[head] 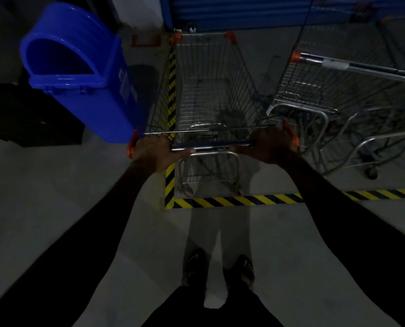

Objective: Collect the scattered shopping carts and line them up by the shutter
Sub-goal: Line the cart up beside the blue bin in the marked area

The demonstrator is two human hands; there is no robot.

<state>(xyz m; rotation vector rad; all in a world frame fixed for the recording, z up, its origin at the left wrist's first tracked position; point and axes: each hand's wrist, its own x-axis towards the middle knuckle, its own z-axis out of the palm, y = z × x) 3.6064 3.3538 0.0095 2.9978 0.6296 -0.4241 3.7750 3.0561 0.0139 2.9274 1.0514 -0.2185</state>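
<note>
Shopping cart (208, 90) in hand sits inside the striped floor tape (232, 201), nose near the blue shutter (244, 10); left hand (153, 152) and right hand (271, 146) each wrap its handle bar (212, 145). Beside it to the right, another cart (338, 90) already stands parked, so lining-up looks partly done; stragglers, if any, are out of view.

Blue bin (83, 74) beside hazard tape (232, 201)
</note>
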